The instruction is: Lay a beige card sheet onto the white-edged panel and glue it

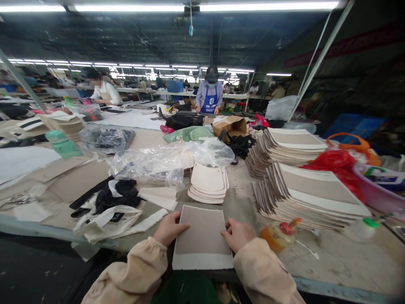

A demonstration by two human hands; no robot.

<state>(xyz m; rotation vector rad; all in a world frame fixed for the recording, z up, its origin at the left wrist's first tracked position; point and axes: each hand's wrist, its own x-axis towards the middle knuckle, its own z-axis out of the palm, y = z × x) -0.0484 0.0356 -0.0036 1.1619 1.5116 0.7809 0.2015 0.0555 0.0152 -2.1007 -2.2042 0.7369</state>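
Note:
A flat beige panel [202, 234] with a white lower band lies at the near edge of the worktable [332, 257], overhanging it slightly. My left hand [169, 228] rests on its left edge, fingers curled over the top corner. My right hand [237, 234] presses on its right edge. Just beyond the panel sits a small stack of cream curved pieces [209, 181]. Both my sleeves are pale peach.
Two tall stacks of beige-and-white panels [303, 190] stand to the right, with an orange glue bottle [278, 236] in front. Crumpled clear plastic [164, 162], black and white fabric [110, 202] and scissors [15, 200] lie left. A person in a blue apron [209, 95] works at the far side.

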